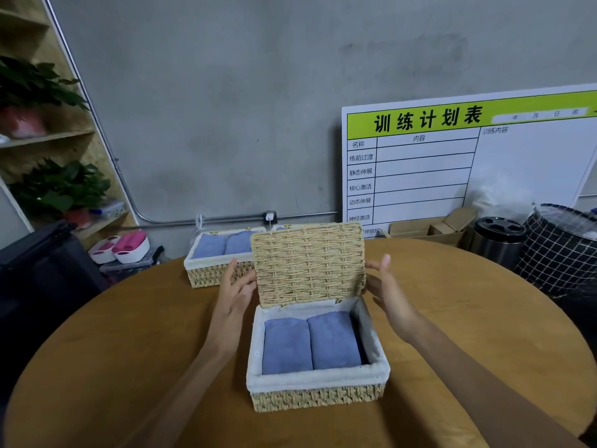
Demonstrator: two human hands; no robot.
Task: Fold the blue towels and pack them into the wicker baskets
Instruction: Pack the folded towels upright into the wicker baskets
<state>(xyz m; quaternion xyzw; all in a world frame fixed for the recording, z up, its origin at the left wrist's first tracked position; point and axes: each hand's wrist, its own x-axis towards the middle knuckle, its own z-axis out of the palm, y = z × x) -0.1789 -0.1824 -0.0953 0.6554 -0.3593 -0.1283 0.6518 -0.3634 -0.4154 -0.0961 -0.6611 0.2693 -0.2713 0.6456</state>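
Near basket (318,394): on counter (129,367), two folded blue towels (311,345) side by side inside, filling liner.
Lid (308,263): upright, likely about to close.
Left hand (237,291), right hand (387,291): fingers straight, flanking lid edges; contact unclear.
Far basket (214,270): towels packed, uncovered.

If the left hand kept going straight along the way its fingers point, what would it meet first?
Probably the far wicker basket: the left hand sits at the raised lid's left edge, fingers pointing up and away. Depth is unclear, so it may pass beside it.
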